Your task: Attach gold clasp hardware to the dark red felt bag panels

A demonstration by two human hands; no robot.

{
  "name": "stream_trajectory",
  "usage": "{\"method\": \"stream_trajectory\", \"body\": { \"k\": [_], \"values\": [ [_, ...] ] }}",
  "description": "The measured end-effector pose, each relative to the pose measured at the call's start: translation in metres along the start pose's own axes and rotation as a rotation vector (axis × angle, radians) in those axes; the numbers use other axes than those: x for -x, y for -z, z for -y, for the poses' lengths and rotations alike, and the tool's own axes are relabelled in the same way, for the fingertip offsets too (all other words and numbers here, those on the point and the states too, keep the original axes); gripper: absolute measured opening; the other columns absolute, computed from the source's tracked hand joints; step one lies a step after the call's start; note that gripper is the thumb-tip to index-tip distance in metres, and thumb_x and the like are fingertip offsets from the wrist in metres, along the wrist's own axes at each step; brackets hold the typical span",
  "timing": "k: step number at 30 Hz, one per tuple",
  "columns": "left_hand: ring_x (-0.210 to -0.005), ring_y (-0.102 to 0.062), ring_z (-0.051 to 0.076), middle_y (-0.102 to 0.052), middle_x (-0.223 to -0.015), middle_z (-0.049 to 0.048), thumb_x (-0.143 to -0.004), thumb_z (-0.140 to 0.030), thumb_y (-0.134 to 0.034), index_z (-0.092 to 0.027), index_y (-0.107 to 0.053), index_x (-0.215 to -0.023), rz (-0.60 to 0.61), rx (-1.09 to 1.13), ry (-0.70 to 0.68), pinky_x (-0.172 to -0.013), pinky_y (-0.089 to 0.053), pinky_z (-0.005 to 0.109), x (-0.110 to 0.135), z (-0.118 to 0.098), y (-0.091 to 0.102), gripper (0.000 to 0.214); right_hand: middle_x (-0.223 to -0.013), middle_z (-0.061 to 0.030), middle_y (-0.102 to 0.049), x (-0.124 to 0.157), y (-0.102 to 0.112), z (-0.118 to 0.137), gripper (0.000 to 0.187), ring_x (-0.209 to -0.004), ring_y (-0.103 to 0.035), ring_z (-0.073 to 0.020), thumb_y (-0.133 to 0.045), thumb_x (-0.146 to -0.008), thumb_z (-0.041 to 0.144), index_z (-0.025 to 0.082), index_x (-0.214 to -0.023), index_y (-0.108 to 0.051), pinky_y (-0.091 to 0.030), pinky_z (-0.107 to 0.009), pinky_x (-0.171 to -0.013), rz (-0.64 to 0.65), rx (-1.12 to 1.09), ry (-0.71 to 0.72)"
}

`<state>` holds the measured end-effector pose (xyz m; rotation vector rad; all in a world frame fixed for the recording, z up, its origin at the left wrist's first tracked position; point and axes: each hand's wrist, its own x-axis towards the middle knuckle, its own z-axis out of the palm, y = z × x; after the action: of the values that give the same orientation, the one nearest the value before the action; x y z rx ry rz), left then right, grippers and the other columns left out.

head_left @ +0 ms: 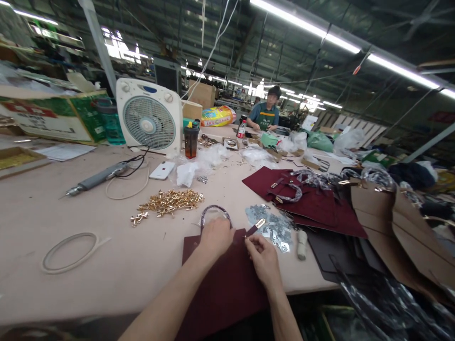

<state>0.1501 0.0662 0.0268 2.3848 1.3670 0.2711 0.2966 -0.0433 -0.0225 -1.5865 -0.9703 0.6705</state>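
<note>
My hands work over a burgundy leather bag panel (223, 289) lying at the table's near edge. My left hand (215, 239) closes on the base of a dark braided handle (215, 213), which arcs up beyond it. My right hand (263, 260) pinches, between fingertips and thumb, the end of a narrow burgundy strap tab (253, 229) carrying a gold metal fitting (260, 223). A loose heap of silvery metal pieces (272, 229) lies just beyond my right hand. Gold fittings (168, 202) are piled further left.
Stacked burgundy panels (313, 203) and brown card patterns (398, 227) lie to the right. On the long table stand a white fan (149, 116), an electric screwdriver (97, 179), a phone (162, 170) and a bottle (191, 141). A co-worker (265, 111) sits across it.
</note>
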Motion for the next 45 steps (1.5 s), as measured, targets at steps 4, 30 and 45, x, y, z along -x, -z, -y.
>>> {"method": "stream_trajectory", "body": {
  "k": [4,30,45],
  "values": [
    [-0.105,-0.074,0.033,-0.078,-0.107,0.0190,-0.101,-0.051,-0.048,-0.014,-0.074,-0.103,-0.027,0.017,0.036,-0.092,-0.054,0.042,-0.009,-0.003,-0.012,0.046,-0.074,-0.0030,-0.068,0.004,0.000,-0.001,0.037,-0.063,-0.060,-0.0179,-0.072,-0.089,0.055,0.018,-0.089,-0.072,-0.046,-0.025,-0.053,0.004,0.025,0.008],
    [-0.087,-0.077,0.027,-0.079,-0.086,0.0118,-0.101,-0.053,-0.045,-0.021,-0.075,-0.080,-0.066,0.121,0.059,-0.076,-0.053,0.032,-0.011,0.004,-0.020,0.048,-0.091,-0.0104,-0.076,0.007,-0.013,-0.012,0.036,-0.072,-0.069,-0.0207,-0.067,-0.093,0.046,0.016,-0.108,-0.079,-0.059,-0.031,-0.066,-0.123,0.218,0.177],
    [-0.093,-0.075,0.029,-0.079,-0.094,0.0157,-0.101,-0.049,-0.043,-0.017,-0.077,-0.089,-0.050,0.176,0.027,-0.083,-0.055,0.039,-0.006,0.004,-0.011,0.048,-0.084,-0.0091,-0.078,0.010,-0.027,-0.002,0.042,-0.068,-0.070,-0.0248,-0.058,-0.094,0.055,0.022,-0.107,-0.079,-0.055,-0.033,-0.066,-0.131,0.465,0.180]
  ]
}}
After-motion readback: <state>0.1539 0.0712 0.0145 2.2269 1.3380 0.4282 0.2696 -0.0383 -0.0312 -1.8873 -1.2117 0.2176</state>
